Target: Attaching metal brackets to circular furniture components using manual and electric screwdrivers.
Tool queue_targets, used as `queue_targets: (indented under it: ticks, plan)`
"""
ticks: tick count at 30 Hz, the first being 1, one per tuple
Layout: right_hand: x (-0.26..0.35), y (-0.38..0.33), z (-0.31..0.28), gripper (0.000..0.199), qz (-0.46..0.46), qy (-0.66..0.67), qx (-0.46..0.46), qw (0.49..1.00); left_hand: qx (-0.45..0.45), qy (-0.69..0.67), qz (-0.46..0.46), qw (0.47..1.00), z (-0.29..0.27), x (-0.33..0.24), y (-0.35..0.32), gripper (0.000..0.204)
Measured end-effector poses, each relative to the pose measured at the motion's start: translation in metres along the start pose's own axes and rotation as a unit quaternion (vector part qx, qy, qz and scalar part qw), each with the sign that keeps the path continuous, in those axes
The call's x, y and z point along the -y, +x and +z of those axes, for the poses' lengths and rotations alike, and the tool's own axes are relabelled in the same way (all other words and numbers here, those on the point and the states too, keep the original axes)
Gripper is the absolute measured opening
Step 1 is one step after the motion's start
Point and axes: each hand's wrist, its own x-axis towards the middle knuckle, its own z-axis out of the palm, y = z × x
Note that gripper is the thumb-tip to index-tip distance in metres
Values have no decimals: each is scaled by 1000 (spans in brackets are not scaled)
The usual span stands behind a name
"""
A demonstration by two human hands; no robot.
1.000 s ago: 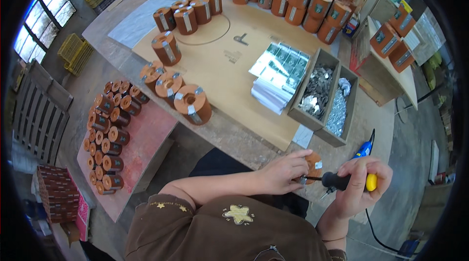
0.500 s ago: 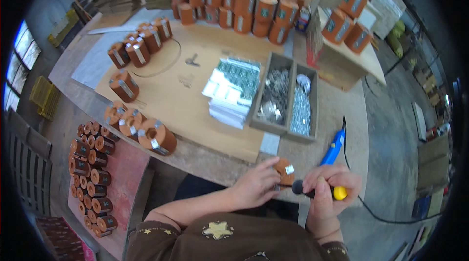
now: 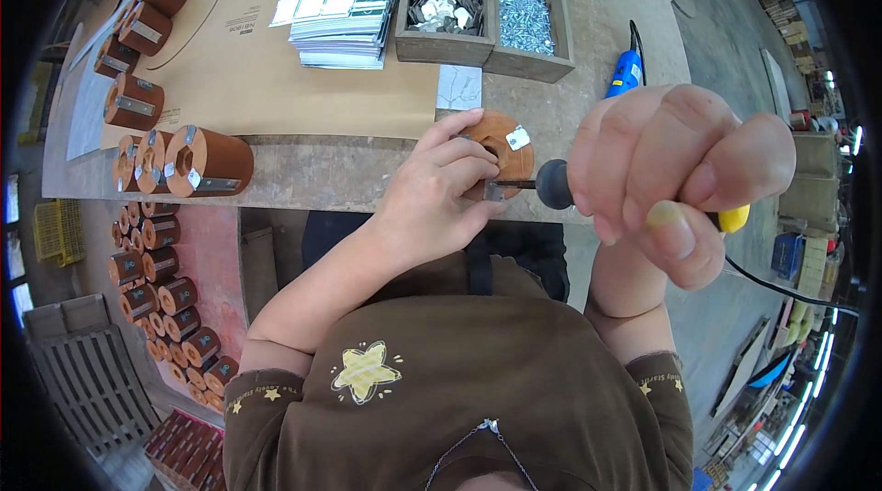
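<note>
At the table's near edge my left hand point(image 3: 432, 186) is closed on a round orange-brown wooden spool point(image 3: 508, 131) with a hole in its middle. A small silvery metal tab point(image 3: 518, 138) sits on the spool's face. My right hand point(image 3: 675, 169) wraps round the handle of a screwdriver point(image 3: 553, 185), whose dark collar and yellow end show on either side of the fist. Its thin shaft reaches left to a small metal piece point(image 3: 494, 190) at the spool's near side, beside my left fingertips. Whether the tip touches a screw is too small to tell.
Beyond the spool stands a divided wooden box point(image 3: 487, 52) of metal plates and screws. Left of it lies a stack of printed cards point(image 3: 342, 36) on cardboard. Finished-looking spools point(image 3: 216, 163) line the left. A blue corded tool point(image 3: 626, 74) lies at right; more spools fill a lower red surface point(image 3: 216, 266).
The view has tilted down and turned, so the table's back is out of sight. My right fist looks larger and higher, still on the screwdriver. My left hand keeps hold of the spool.
</note>
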Motion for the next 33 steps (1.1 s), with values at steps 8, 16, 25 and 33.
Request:
queue_targets:
  ticks: [8,16,25,33]
  plan:
    - [11,7,8,18,43,29,5,999,2,5,-10,1000,-3,-7,-3,24]
    - [9,3,7,18,32,3,-22,999,3,-34,-74,997,2,-9,-4,28]
    - [10,14,21,15,10,12,-88,996,26,9,27,999,-5,0,-2,25]
    - [11,3,18,16,4,-81,-57,995,-48,-57,-23,997,5,-3,-10,27]
